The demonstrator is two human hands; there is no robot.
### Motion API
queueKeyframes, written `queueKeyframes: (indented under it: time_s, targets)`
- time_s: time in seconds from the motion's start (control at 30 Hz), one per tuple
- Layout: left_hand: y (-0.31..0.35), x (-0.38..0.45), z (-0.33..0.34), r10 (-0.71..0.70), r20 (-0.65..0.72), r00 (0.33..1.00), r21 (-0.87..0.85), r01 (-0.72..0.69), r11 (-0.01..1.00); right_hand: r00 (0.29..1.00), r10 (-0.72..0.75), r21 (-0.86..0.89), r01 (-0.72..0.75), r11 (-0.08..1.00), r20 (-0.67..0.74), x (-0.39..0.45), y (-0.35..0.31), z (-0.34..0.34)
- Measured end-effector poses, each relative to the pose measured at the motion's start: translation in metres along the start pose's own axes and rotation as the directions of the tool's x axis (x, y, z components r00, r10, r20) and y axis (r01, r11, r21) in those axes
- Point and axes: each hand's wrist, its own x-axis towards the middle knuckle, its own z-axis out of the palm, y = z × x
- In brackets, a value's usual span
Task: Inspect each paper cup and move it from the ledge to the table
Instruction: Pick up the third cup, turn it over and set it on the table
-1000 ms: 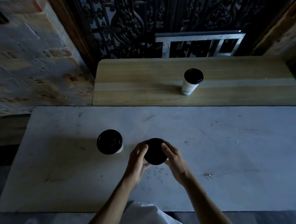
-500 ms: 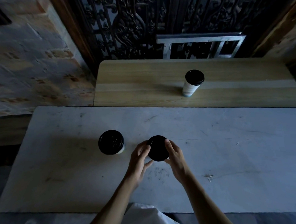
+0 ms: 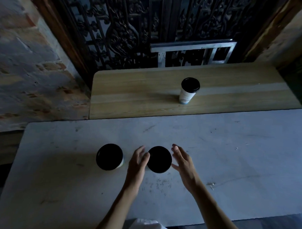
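Item one: white paper cup with a round black plastic lid (image 3: 159, 159), upright on the pale grey scuffed table (image 3: 230, 168), seen from almost straight above so little but the lid shows. Your left hand (image 3: 138, 162) is spread, fingers loose, its fingertips at the lid's left rim; contact there cannot be told. Your right hand (image 3: 182, 162) is likewise spread, flanking the lid's right rim and just apart from it. Neither hand grips anything.

Item two: second black-lidded paper cup (image 3: 109, 157), upright on the same table, just left of your left hand.

Item three: third white paper cup with black lid (image 3: 189, 90), upright on the light wooden ledge (image 3: 130, 89), near its middle and back from its front edge.

Room: bare tabletop runs wide to the right of your hands and ahead to the ledge. Beyond the ledge stands a dark carved screen (image 3: 124, 27).
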Motion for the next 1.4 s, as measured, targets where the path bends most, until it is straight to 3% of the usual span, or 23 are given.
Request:
queueKeyframes:
  time_s: [0.27, 0.47, 0.67, 1.0, 1.23, 1.4]
  targets:
    - [0.064, 0.054, 0.042, 0.248, -0.06, 0.967, 0.12, -0.24, 0.963, 0.987, -0.097, 0.066, 0.105, 0.992, -0.125, 0.048, -0.035, -0.071]
    - [0.115, 0.118, 0.122, 0.331, -0.094, 0.939, 0.232, -0.303, 0.924, 0.981, -0.173, 0.009, 0.175, 0.985, -0.083, 0.13, -0.084, -0.132]
    - [0.142, 0.203, 0.189, 0.455, -0.064, 0.888, 0.524, -0.358, 0.773, 0.987, -0.155, 0.011, 0.155, 0.988, -0.044, 0.228, -0.094, -0.158]
    - [0.147, 0.288, 0.23, 0.301, 0.13, 0.945, 0.782, -0.284, 0.554, 0.942, -0.299, -0.249, 0.329, 0.911, 0.151, 0.309, -0.091, -0.145]
    - [0.134, 0.298, 0.231, 0.278, 0.117, 0.953, 0.72, -0.274, 0.637, 0.922, -0.348, -0.393, 0.388, 0.834, 0.172, 0.338, -0.09, -0.141]
    - [0.15, 0.281, 0.222, 0.232, 0.109, 0.967, 0.621, -0.248, 0.743, 0.949, -0.259, -0.43, 0.312, 0.847, 0.177, 0.302, -0.115, -0.149]
